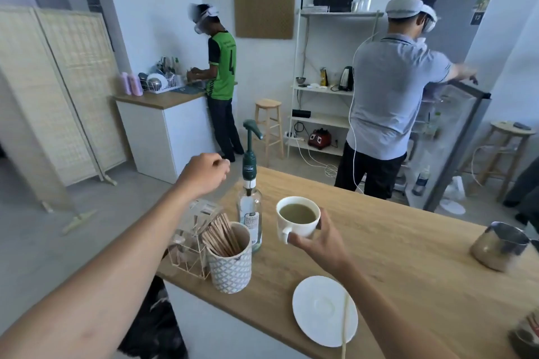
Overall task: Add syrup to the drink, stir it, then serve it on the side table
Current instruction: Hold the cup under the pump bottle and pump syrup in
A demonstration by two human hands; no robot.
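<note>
A white cup [297, 220] of pale green-brown drink is held just right of the syrup bottle [249, 207], a clear glass bottle with a dark green pump [251, 132]. My right hand [316, 242] grips the cup from the near side, by its handle. My left hand [205, 172] hovers in the air left of the pump, below its top, fingers loosely curled and holding nothing. An empty white saucer [315, 312] lies near the counter's front edge, with a pale stir stick [345, 323] resting across its right side.
A patterned holder of wooden stirrers [230, 256] and a wire rack [189, 245] stand left of the bottle on the wooden counter [393, 242]. A metal jug [500, 245] is at far right. Two people stand beyond; wooden stools [507, 151] are further back.
</note>
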